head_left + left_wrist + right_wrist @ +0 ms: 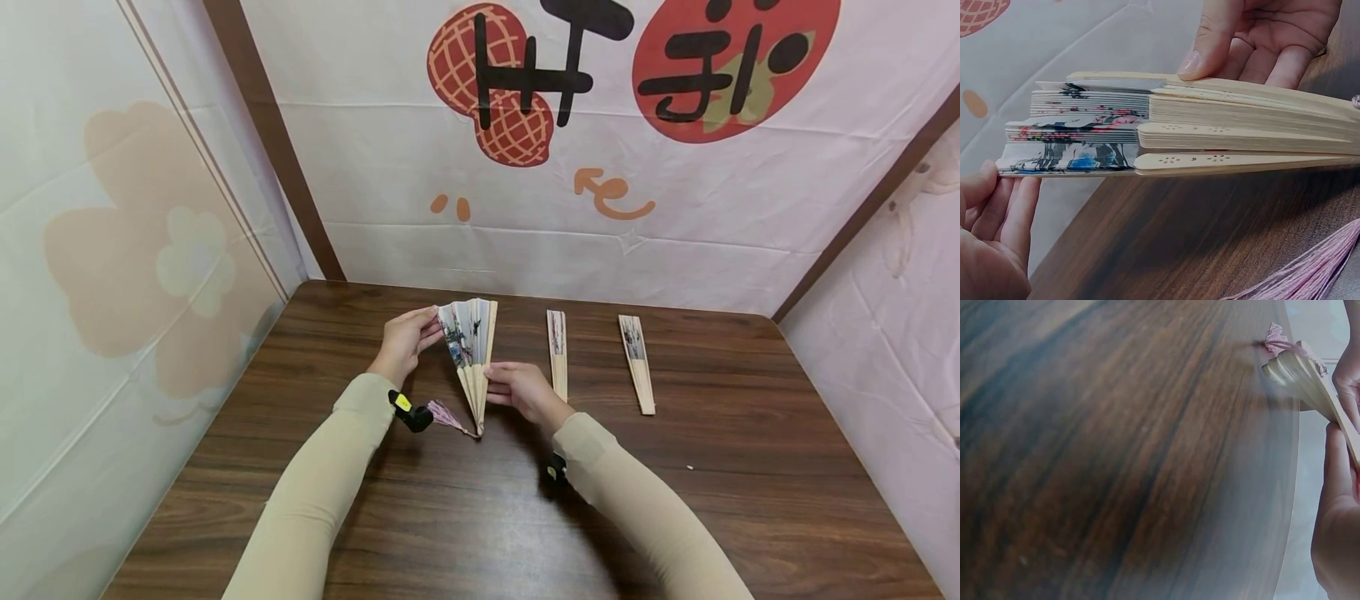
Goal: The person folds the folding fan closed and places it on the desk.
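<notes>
Between both hands is a partly spread folding fan (471, 342), with pale wooden ribs and a white leaf painted with blue, black and pink figures. My left hand (406, 342) pinches the upper left edge of its leaf. On the opposite side, my right hand (522, 389) grips the outer rib, its thumb (1200, 53) lying along the wood in the left wrist view. The fan's pivot end points toward me, and a pink tassel (444, 414) trails from it to the left. In the right wrist view the ribs (1304, 381) show at the right edge beside my right hand.
Two closed folding fans lie to the right on the dark wooden table (480, 533): a nearer one (557, 342), partly behind my right hand, and a farther one (636, 362). A small white speck (690, 467) lies farther right. Printed fabric walls (525, 250) enclose the table.
</notes>
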`<state>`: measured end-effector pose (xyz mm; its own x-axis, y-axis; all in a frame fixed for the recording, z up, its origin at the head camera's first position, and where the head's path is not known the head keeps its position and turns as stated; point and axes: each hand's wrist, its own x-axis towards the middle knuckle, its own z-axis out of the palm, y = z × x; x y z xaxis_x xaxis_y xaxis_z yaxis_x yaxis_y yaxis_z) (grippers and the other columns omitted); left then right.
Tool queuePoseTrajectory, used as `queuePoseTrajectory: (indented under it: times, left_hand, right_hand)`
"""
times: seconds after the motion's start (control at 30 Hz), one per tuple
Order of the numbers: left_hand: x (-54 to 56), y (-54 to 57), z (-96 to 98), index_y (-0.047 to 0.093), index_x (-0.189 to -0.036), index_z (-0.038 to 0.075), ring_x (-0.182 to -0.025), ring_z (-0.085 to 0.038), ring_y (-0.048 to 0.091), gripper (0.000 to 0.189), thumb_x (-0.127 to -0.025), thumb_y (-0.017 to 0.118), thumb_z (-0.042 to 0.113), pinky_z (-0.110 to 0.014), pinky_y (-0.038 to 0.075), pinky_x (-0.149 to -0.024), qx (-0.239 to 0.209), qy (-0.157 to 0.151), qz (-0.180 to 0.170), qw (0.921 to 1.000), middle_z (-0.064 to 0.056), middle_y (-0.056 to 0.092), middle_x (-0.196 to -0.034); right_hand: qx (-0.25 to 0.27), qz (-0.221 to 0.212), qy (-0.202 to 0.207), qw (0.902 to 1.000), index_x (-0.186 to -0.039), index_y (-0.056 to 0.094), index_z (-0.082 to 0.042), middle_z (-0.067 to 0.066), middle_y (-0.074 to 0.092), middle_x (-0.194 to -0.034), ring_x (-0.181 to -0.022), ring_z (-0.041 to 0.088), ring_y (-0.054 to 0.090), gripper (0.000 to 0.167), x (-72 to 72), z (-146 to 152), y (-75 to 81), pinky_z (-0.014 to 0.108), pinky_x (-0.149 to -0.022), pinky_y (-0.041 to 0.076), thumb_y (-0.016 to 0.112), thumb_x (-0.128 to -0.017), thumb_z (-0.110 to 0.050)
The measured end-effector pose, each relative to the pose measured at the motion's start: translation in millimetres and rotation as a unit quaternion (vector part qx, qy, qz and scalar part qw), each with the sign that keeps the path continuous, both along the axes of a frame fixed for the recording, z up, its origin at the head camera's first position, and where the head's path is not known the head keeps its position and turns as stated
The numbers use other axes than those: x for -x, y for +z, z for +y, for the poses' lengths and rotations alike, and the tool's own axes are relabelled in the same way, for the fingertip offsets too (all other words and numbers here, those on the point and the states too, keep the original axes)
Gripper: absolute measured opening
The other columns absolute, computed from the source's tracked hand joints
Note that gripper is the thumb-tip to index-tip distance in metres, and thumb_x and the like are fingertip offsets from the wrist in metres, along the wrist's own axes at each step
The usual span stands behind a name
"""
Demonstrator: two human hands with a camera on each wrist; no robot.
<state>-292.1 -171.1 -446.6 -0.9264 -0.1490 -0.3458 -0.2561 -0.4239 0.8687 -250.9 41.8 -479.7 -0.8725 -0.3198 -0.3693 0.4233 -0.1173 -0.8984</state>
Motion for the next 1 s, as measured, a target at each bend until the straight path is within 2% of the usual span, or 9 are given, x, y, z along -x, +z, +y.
queuePoseTrajectory:
  times: [0.2, 0.4, 0.67, 0.87, 1.0]
  left_hand:
    - [0.5, -1.5, 0.1, 0.068, -0.098, 0.010, -0.070, -0.007, 0.068, 0.004, -0.097, 0.064, 0.012, -0.020, 0.062, -0.068, 0.000, -0.001, -0.003, 1.0000, 0.004, 0.071, -0.076]
    - [0.6, -1.2, 2.2, 0.066, -0.101, 0.010, -0.070, -0.007, 0.068, 0.006, -0.099, 0.062, 0.014, -0.020, 0.062, -0.068, 0.011, -0.016, 0.002, 0.9998, 0.005, 0.071, -0.076]
    - [-0.4, 0.3, 4.8, 0.063, -0.112, 0.007, -0.073, -0.007, 0.068, 0.026, -0.097, 0.066, 0.028, -0.021, 0.063, -0.068, 0.020, -0.032, 0.010, 0.9992, 0.006, 0.068, -0.080]
    - [-0.4, 0.4, 6.6, 0.065, -0.102, 0.010, -0.073, -0.006, 0.067, 0.016, -0.095, 0.069, 0.024, -0.021, 0.063, -0.068, 0.030, -0.029, 0.006, 0.9991, 0.007, 0.069, -0.079]
    - [0.3, 0.3, 7.2, 0.067, -0.104, 0.009, -0.074, -0.006, 0.067, 0.016, -0.094, 0.071, 0.021, -0.021, 0.063, -0.070, 0.032, -0.027, 0.002, 0.9991, 0.007, 0.070, -0.079]
  right_hand:
    - [-0.002, 0.008, 0.002, 1.0000, -0.128, 0.055, 0.015, -0.001, 0.070, -0.086, -0.080, 0.011, 0.068, 0.034, -2.5, -1.0, 1.8, 0.035, -0.083, 0.064, 0.056, -0.097, 0.001]
    - [-0.008, 0.004, -0.002, 1.0000, -0.126, 0.057, 0.015, -0.002, 0.070, -0.084, -0.076, 0.010, 0.068, 0.032, -3.4, -2.6, 2.1, 0.031, -0.077, 0.064, 0.057, -0.096, 0.002]
    - [-0.018, 0.005, -0.008, 0.9998, -0.122, 0.060, 0.014, -0.001, 0.070, -0.084, -0.075, 0.011, 0.068, 0.030, -4.0, -4.6, 2.9, 0.033, -0.078, 0.064, 0.060, -0.095, 0.002]
    - [-0.025, 0.005, -0.011, 0.9996, -0.121, 0.061, 0.014, -0.001, 0.069, -0.086, -0.080, 0.012, 0.067, 0.029, -4.8, -6.7, 4.3, 0.034, -0.079, 0.064, 0.061, -0.094, 0.003]
    - [-0.031, 0.008, -0.011, 0.9994, -0.120, 0.062, 0.014, -0.001, 0.069, -0.086, -0.081, 0.013, 0.066, 0.029, -5.7, -8.1, 6.4, 0.037, -0.081, 0.064, 0.061, -0.094, 0.003]
